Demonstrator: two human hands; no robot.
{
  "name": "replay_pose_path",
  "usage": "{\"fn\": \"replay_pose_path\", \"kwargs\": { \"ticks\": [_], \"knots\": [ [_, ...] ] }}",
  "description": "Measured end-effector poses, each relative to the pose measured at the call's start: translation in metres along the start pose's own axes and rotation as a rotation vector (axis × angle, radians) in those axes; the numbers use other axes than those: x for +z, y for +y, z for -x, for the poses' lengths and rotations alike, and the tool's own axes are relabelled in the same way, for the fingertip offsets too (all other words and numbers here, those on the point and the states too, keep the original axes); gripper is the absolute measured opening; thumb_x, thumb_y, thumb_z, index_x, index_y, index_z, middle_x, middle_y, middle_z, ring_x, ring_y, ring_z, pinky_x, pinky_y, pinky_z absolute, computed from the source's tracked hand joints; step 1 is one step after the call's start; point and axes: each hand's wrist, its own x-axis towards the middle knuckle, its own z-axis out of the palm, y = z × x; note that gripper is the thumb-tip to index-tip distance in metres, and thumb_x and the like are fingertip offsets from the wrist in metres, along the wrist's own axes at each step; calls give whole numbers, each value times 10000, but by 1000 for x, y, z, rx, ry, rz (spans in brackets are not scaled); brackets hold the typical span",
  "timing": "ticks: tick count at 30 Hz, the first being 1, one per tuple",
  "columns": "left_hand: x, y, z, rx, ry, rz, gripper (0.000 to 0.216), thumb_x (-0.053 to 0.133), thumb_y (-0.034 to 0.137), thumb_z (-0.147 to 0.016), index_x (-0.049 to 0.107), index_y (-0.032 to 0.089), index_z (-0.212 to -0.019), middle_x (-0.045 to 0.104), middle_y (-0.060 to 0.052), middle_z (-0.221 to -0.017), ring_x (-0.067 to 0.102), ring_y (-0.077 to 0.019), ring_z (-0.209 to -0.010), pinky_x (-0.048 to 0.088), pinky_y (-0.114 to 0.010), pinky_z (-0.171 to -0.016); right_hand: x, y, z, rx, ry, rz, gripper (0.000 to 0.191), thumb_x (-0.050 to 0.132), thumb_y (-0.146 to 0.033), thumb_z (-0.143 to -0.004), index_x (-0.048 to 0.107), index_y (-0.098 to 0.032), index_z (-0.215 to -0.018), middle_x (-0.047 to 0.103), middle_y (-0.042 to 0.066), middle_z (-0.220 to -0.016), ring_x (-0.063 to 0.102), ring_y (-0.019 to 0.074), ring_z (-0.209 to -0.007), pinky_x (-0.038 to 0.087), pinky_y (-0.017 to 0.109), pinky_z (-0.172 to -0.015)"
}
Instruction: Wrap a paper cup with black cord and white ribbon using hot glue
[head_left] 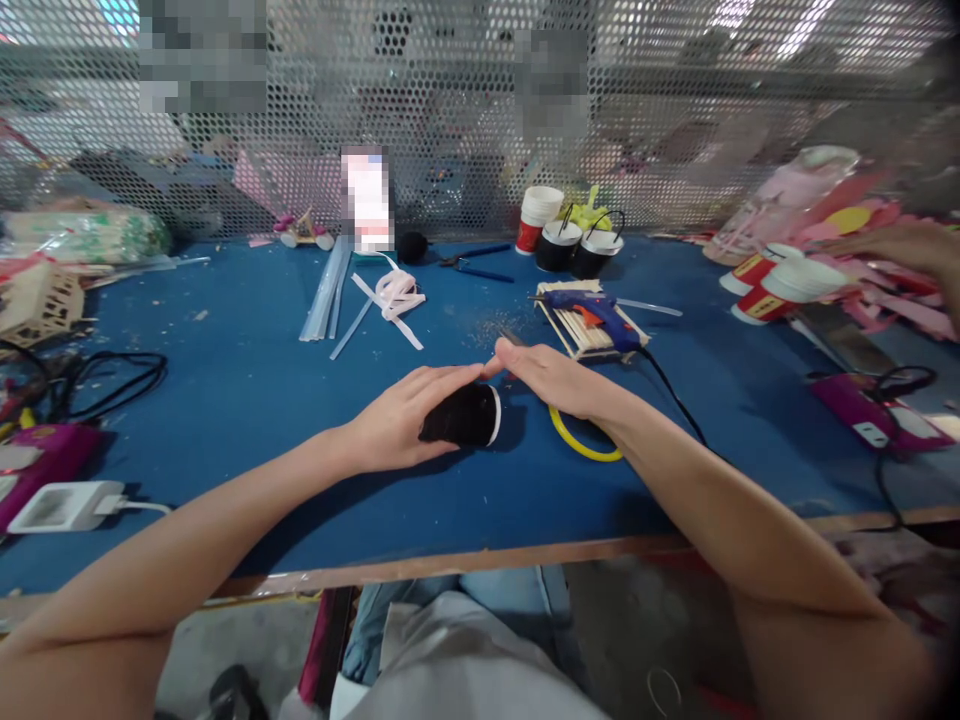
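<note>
My left hand [397, 415] is wrapped round a cup covered in black [461, 415], which lies on its side with its white rim facing right. My right hand [551, 375] is at the upper edge of the cup, its fingertips meeting those of my left hand. Those fingers are drawn together, and what they hold, if anything, is hidden. A thin, dark, blurred piece [514, 338] shows just behind them; I cannot tell whether they grip it. Under my right wrist lies a yellow ring [585, 445], partly covered.
Beyond my right hand a blue glue gun [589, 305] rests on a rack of wooden sticks [566, 325]. White ribbon [397, 295], glue sticks [326, 290], blue-handled pliers [480, 265] and black-covered cups [557, 247] stand farther back. Another person's hand [900, 245] is at right, near red-and-white cups [787, 285].
</note>
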Motion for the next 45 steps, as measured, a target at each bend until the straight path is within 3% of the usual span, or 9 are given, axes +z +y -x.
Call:
{"fn": "replay_pose_path", "kwargs": {
  "ticks": [4,8,11,15,25,29,33,40,45],
  "knots": [
    [1,4,-1,16,-5,42,846,643,235,-767,126,234,-1437,272,-154,-1455,288,-275,-1346,333,-471,-1082,6,4,-5,59,-111,-113,636,256,-637,-868,724,-208,-834,707,58,-973,613,212,-944,404,374,-904],
    [0,6,0,-13,8,56,902,678,235,-739,108,274,-1437,212,-155,-1461,254,-310,-1356,345,-509,-1069,13,3,-7,5,-174,-163,378,528,-547,-794,707,-235,-910,705,15,-959,616,205,-936,447,335,-831],
    [0,6,0,-25,8,50,958,705,264,-720,72,292,-1438,218,-156,-1445,241,-327,-1353,349,-533,-1056,20,2,-6,36,-87,-252,267,656,-410,-724,689,-196,-880,699,23,-900,619,193,-906,456,327,-824],
    [0,5,0,-28,-10,57,969,712,285,-715,65,293,-1437,235,-154,-1419,250,-323,-1343,346,-524,-1059,24,2,-5,57,62,-289,178,682,-331,-686,641,-169,-747,669,21,-783,611,162,-796,459,316,-771],
    [0,6,0,-107,-56,90,871,677,306,-753,123,275,-1425,396,-135,-1307,432,-275,-1201,408,-480,-1004,12,-4,4,13,99,-95,280,566,-442,-787,612,-166,-810,620,13,-747,542,138,-688,404,284,-648],
    [0,6,1,-125,-52,64,872,678,337,-753,127,259,-1424,426,-137,-1295,462,-265,-1158,441,-446,-963,12,-13,12,-45,66,94,191,635,-365,-746,597,-183,-789,629,24,-851,559,160,-791,413,298,-724],
    [1,5,1,-124,-49,61,860,673,355,-756,141,237,-1421,457,-135,-1250,485,-248,-1118,450,-414,-944,17,-18,16,-110,98,171,95,581,-242,-786,551,-185,-715,599,31,-858,548,168,-872,407,317,-806],
    [-1,5,0,-183,1,115,873,714,355,-711,194,227,-1400,499,-111,-1183,511,-236,-1086,443,-388,-939,16,-12,15,-76,262,32,126,549,-297,-819,563,-176,-786,641,39,-833,582,167,-803,437,332,-764],
    [-2,6,-3,-208,35,152,686,709,418,-698,397,191,-1266,540,-97,-1129,547,-231,-1035,461,-352,-887,13,-4,12,-122,325,-201,131,624,-294,-774,575,-175,-798,658,18,-768,607,140,-739,463,302,-725]
  ]
}}
